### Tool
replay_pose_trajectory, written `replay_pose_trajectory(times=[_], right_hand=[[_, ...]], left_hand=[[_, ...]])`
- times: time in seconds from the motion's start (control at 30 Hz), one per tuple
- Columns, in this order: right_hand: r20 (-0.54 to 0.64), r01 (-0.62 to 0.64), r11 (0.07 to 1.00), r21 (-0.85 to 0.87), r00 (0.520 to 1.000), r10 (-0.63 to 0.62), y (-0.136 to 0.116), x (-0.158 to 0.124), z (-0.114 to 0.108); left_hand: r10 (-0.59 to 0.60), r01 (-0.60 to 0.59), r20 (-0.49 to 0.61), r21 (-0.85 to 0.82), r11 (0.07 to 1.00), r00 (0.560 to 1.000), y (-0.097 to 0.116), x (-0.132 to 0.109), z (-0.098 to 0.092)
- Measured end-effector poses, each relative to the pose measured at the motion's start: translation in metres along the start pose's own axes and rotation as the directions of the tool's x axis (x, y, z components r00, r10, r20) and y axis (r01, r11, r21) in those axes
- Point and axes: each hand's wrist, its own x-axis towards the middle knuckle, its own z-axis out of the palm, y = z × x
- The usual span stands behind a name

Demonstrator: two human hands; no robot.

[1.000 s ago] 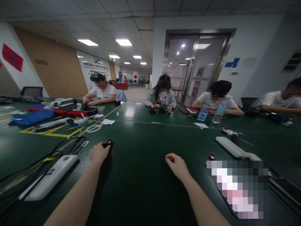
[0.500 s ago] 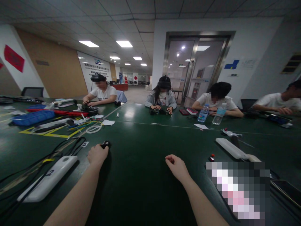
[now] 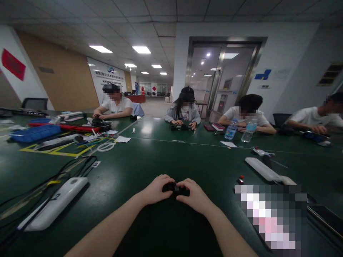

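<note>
A small black object (image 3: 175, 188) with a greyish part in the middle is held low over the green table (image 3: 139, 228), straight in front of me. My left hand (image 3: 158, 189) is closed round its left end, thumb on the near side. My right hand (image 3: 194, 194) grips the right end, with the thumb and fingertips pressed against it. My fingers cover parts of it, so its exact kind and whether it is one piece cannot be made out.
A white power strip (image 3: 53, 205) with black cables lies at left. A blue tray (image 3: 36, 134) stands farther off. On the right are a blurred-out tablet-like device (image 3: 268, 214), a phone (image 3: 328, 216), a white strip (image 3: 262, 169) and two water bottles (image 3: 249, 131). Several people sit opposite.
My left hand has moved right from beside the cables to the middle, bringing the black object. My right hand has shifted slightly left and taken hold of its other end.
</note>
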Motion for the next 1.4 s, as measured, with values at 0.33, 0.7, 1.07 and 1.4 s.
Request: replay_pose_trajectory(times=[0.33, 0.7, 1.07, 1.4], right_hand=[[-0.168, 0.017, 0.997, 0.077, 0.986, -0.003, 0.006, 0.01, 0.004], [-0.508, -0.121, 0.839, 0.53, 0.747, 0.429, 0.064, 0.025, -0.019], [-0.465, -0.016, 0.665, 0.747, 0.702, 0.54, 0.067, 0.028, -0.015], [-0.427, -0.052, 0.641, 0.766, 0.705, 0.567, 0.059, 0.024, -0.018]], left_hand=[[-0.001, 0.002, 0.018, -0.042, 0.999, 1.0, 0.002, -0.001, -0.006], [-0.053, 0.059, 0.059, -0.093, 0.994, 0.997, 0.002, -0.004, -0.01], [-0.029, 0.034, 0.059, -0.086, 0.996, 0.998, 0.0, -0.003, -0.009], [-0.035, 0.041, 0.069, -0.085, 0.996, 0.997, -0.002, -0.004, -0.008]])
